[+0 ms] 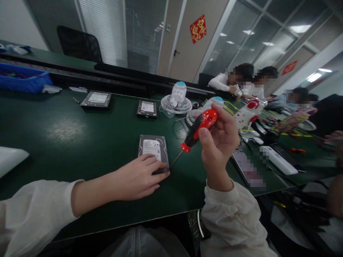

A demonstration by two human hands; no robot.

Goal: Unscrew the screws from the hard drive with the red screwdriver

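Note:
A hard drive [152, 144] with a white label lies flat on the green table, in front of me. My left hand [140, 177] reaches over its near edge, fingers closed on the near right corner. In my right hand [221, 144] is a red and black screwdriver [200, 128], with fingers and thumb round its handle. The screwdriver slants down to the left, and its tip is at the drive's near right corner, by my left fingertips. Whether a screw is under the tip cannot be made out.
Two more hard drives, one at left [97, 99] and one in the middle [147, 108], lie farther back. Small screws [180, 132] are scattered right of the drive. White fans [177, 101], a phone [248, 167] and a blue bin [23, 79] surround the area. Other people sit at back right.

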